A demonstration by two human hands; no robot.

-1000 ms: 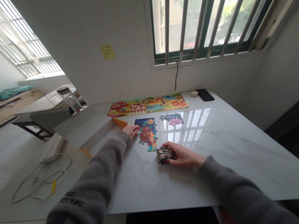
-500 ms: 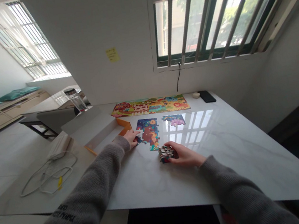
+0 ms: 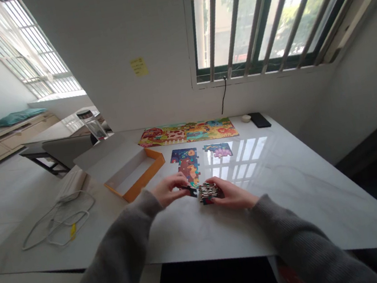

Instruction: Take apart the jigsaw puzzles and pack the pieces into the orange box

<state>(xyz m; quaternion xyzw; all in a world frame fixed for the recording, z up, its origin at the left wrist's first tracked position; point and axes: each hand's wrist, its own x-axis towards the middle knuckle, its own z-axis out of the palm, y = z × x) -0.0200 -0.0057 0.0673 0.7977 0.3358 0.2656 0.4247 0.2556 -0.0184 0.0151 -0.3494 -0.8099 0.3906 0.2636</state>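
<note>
My left hand [image 3: 171, 189] pinches a dark puzzle piece [image 3: 191, 190] at its edge, just left of a stack of puzzle pieces [image 3: 207, 191]. Fingers and thumb of my right hand [image 3: 233, 193] are closed around that stack, which stands on the white table with its layered edges toward the left. Behind both hands lies a partly joined dark-blue and brown puzzle section [image 3: 188, 164] with an orange animal on it. A smaller joined section [image 3: 218, 150], blue and purple, lies apart to its right.
An open orange box [image 3: 144, 179] stands to the left of the puzzle. Along the wall lie colourful puzzle panels [image 3: 187, 132], a small pale round object [image 3: 246, 118] and a black phone [image 3: 260, 120]. At far left are a coiled white cable [image 3: 59, 222] and a glass bottle [image 3: 92, 125].
My left hand has come away from the left side of the puzzle section, bringing a dark piece toward the stack. My right hand stays on the stack.
</note>
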